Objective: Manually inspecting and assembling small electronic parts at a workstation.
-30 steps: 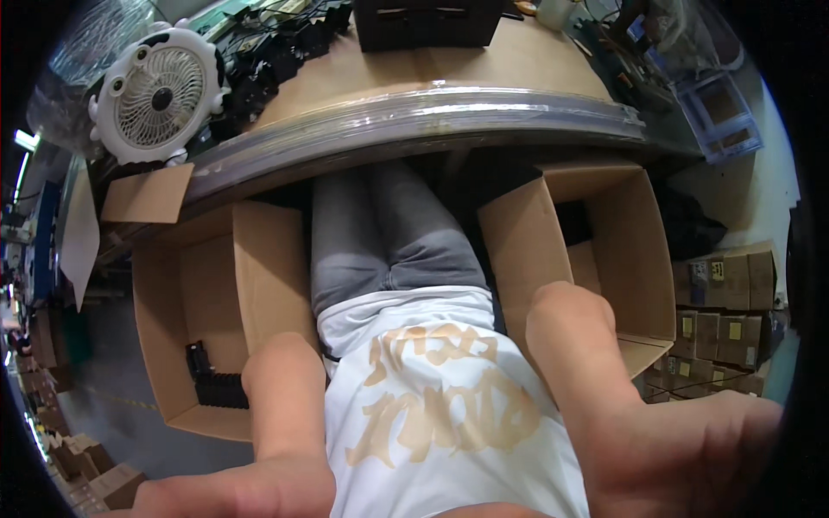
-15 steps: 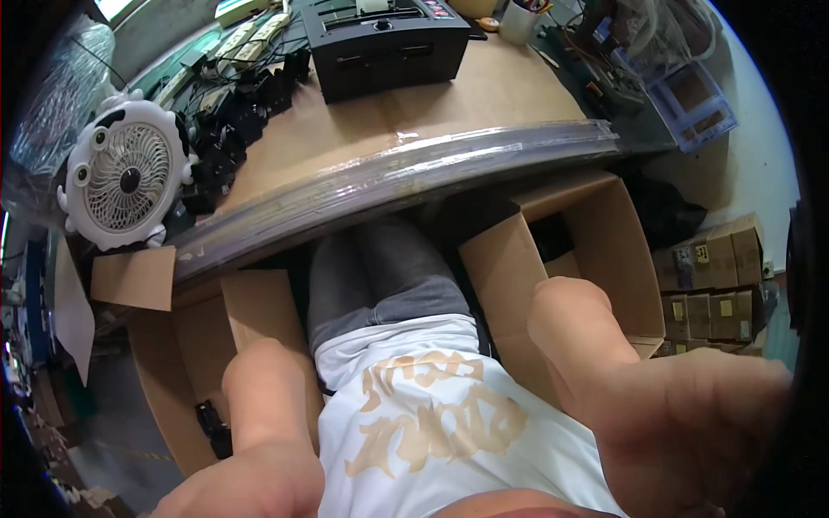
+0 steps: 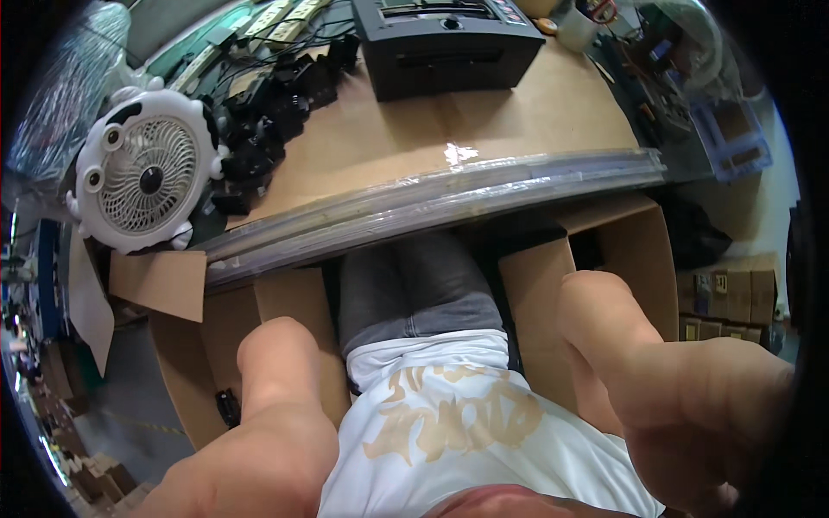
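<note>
Closest, both hands are raised near the lower rim, only partly visible: the left hand (image 3: pixel 220 470) at lower left, the right hand (image 3: pixel 717 388) at lower right, its skin creased. The fingers are cut off or blurred, so whether they are spread or pinching anything cannot be told. Between the arms is a white cloth shirt (image 3: pixel 458 414) with tan lettering, then grey denim trousers (image 3: pixel 414 298) reaching under the near edge of the counter (image 3: pixel 414 138).

Below that edge stand two open boxes of matte brown cardboard: the left carton (image 3: pixel 298 302), partly behind the left arm, with a small ridged black piece (image 3: pixel 228 407) inside, and the right carton (image 3: pixel 535 302), partly behind the right arm. Contact between arms and cartons cannot be judged.

Glossy clear film (image 3: pixel 414 194) covers the counter's near edge. At its near left corner stands a white plastic fan (image 3: pixel 151 179) with a round spiral grille; beside it, blocky black pieces (image 3: pixel 268 116) lie heaped along the left edge among cords. Toward the far edge sits a boxy black machine (image 3: pixel 449 65), slotted in front, and toward the far right corner a whitish cup (image 3: pixel 577 30) of tools.
</note>
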Available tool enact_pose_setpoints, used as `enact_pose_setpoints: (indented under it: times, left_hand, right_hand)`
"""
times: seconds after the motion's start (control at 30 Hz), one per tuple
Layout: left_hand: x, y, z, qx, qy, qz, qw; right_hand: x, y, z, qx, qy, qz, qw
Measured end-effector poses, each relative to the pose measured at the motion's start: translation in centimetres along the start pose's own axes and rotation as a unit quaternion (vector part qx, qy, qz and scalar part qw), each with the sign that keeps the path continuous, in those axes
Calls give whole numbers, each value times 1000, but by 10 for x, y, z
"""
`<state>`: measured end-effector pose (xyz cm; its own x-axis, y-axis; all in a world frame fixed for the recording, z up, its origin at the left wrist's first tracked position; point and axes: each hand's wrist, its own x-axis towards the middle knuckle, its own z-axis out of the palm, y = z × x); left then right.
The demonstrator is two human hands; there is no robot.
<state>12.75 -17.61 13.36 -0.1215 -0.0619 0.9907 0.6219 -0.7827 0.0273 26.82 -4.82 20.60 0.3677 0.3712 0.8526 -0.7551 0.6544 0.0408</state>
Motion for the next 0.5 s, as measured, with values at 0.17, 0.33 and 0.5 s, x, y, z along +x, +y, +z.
enact_pose_setpoints:
  times: [0.17,0.33,0.5]
  left_hand:
    - [6,1,-10,47,4,44,998]
    - [15,-3,-18,112,-11,71,991]
    - [14,4,-61,224,48,-277,933]
  right_hand:
    - [-1,7,4,17,0,-12,1000]
    - [-10,29,7,38,22,-2,999]
    - [-12,47,-15,52,45,28,997]
